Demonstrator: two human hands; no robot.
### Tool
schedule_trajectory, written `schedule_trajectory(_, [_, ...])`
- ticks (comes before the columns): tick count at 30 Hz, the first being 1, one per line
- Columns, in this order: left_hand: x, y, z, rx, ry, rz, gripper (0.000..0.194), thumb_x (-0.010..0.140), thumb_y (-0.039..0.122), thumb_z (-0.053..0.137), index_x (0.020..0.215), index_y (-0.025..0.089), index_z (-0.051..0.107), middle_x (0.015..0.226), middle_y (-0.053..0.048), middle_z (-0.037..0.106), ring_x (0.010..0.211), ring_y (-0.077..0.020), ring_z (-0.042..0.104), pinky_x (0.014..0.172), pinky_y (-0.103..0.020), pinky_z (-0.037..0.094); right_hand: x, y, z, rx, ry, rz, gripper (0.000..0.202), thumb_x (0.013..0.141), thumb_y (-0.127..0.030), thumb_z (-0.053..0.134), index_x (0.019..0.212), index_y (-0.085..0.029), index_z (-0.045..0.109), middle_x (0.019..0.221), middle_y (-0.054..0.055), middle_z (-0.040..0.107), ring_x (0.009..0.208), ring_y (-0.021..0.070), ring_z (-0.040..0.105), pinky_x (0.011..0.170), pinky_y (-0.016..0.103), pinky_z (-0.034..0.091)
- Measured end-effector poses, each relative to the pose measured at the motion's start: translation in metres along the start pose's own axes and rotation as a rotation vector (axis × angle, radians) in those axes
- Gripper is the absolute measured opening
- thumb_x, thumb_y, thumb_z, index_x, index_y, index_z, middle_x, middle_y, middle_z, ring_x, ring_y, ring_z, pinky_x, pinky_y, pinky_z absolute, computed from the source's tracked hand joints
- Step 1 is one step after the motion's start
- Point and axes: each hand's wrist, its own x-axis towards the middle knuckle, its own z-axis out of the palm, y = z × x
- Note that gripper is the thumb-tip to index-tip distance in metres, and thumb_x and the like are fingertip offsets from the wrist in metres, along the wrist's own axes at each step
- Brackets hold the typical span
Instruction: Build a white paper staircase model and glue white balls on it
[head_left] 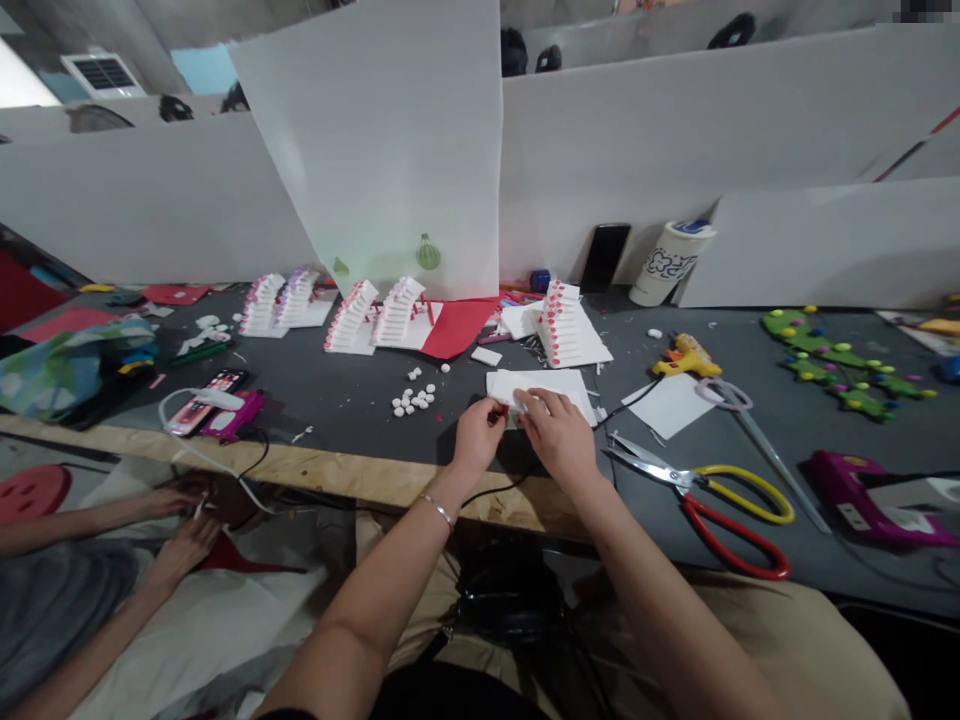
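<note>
- A flat sheet of white card (577, 385) lies on the dark grey tabletop (360, 400), straight ahead of the wearer; directions run from it, twelve o'clock pointing away.
- The left hand (478, 432) and right hand (559, 430) come close together over its near edge, fingers curled; whether either grips firmly cannot be told. A tiny red piece (504, 409) shows at the left fingertips.
- At nine o'clock, loose white rounded pieces (412, 400) cluster; a sweeping left forearm could scatter them.
- Just past twelve, a white stepped model with red dots (556, 330) stands near; an overlong reach might knock it.
- At two to three, a yellow-and-orange glue gun (686, 357) lies on the table; a tug on the thin black cable (630, 402) beside it might drag it. Its heat cannot be judged.
- At four, metal scissors with yellow and red handles (697, 485) gape, tips towards the right forearm; a careless rightward swing could meet the blades.
- At one to two, a white paper cup with blue print (664, 265) stands lidded, contents hidden; a jolt could tip it.
</note>
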Motion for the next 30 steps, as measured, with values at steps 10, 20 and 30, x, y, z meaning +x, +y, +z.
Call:
schedule_trajectory(10, [-0.003, -0.004, 0.002, -0.002, 0.0, -0.023, 0.013, 0.077, 0.007, 0.06, 0.085, 0.018, 0.063, 0.084, -0.003, 0.067, 0.073, -0.0149, 0.062, 0.072, -0.027, 0.051, -0.002, 0.0, -0.002, 0.057, 0.013, 0.011, 0.038, 0.093, -0.023, 0.051, 0.13, -0.021, 0.055, 0.12, 0.013, 0.063, 0.103, 0.0287, 0.056, 0.083, 0.042, 0.049])
schedule_trajectory(20, [-0.01, -0.014, -0.032, 0.286, -0.066, 0.119, 0.03, 0.078, -0.001, 0.047, 0.093, 0.018, 0.066, 0.101, -0.008, 0.065, 0.099, -0.0214, 0.059, 0.092, -0.039, 0.049, -0.043, 0.024, -0.02, 0.023, 0.068, 0.12, 0.038, 0.093, -0.03, 0.047, 0.129, -0.019, 0.053, 0.112, 0.016, 0.062, 0.101, 0.0321, 0.057, 0.085, 0.049, 0.049])
schedule_trajectory(30, [-0.023, -0.014, -0.026, 0.515, -0.248, 0.248, 0.032, 0.085, 0.004, 0.046, 0.104, 0.018, 0.066, 0.109, -0.011, 0.067, 0.105, -0.024, 0.055, 0.091, -0.039, 0.045, -0.054, 0.069, 0.0, 0.175, 0.017, 0.264, 0.045, 0.079, -0.019, 0.045, 0.123, -0.018, 0.054, 0.1, 0.013, 0.066, 0.091, 0.0288, 0.066, 0.08, 0.047, 0.053])
